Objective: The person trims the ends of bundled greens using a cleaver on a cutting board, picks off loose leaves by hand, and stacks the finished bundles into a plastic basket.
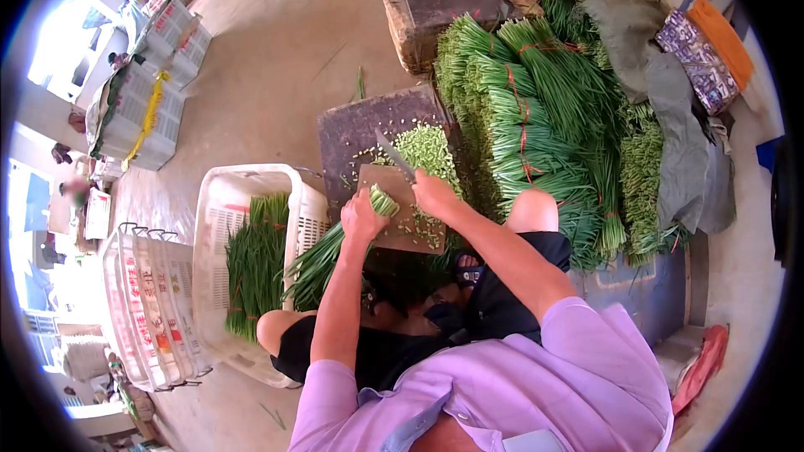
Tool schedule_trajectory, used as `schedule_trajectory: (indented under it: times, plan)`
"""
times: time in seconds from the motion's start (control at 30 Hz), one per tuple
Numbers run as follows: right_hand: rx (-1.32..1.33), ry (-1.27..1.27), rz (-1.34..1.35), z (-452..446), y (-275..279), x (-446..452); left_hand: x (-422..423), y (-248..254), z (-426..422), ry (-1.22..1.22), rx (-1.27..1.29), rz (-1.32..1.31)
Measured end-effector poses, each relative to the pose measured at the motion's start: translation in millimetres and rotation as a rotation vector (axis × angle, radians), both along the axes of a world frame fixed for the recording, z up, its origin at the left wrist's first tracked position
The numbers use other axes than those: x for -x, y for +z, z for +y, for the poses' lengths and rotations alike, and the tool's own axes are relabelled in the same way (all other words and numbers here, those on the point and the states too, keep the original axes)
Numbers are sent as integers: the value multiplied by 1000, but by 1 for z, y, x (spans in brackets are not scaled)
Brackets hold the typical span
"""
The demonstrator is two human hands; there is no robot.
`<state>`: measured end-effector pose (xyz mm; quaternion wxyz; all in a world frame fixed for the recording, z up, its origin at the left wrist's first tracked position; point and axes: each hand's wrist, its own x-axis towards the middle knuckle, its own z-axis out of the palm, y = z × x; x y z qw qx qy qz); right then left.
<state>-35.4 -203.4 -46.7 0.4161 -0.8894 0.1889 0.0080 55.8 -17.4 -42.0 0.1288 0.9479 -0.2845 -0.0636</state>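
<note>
My left hand (362, 218) is closed round a bunch of chive-like green stalks (316, 266). Its pale, trimmed end (383, 202) points right over a small brown board (416, 237), and the long leaves trail down to the left. My right hand (436, 195) grips a knife (395, 156), whose blade slants up and left, just beyond the bunch's end. Short pale-green cut bits (425, 151) lie heaped beside the blade on a dark, worn surface (343, 130), with more scattered over the board.
Left of my knee stands a white plastic crate (213, 188) holding green bunches (255, 268). Stacked white crates (151, 310) are farther left. Many tied bunches (536, 100) are piled at right, partly under grey cloth (674, 142). A brown box (410, 38) stands ahead.
</note>
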Motion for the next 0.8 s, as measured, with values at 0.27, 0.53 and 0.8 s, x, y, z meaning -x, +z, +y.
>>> schedule_trajectory:
  times: [0.27, 0.53, 0.8]
  plan:
    - [122, 304, 25, -1, 22, 41, 3, 0, -1, -32, 42, -21]
    - [-5, 533, 116, -34, 34, 4, 3, 5, -5, -16, -122, 85]
    - [69, 403, -24, 5, -38, -26, 8, -8, 4, -56, 4, -63]
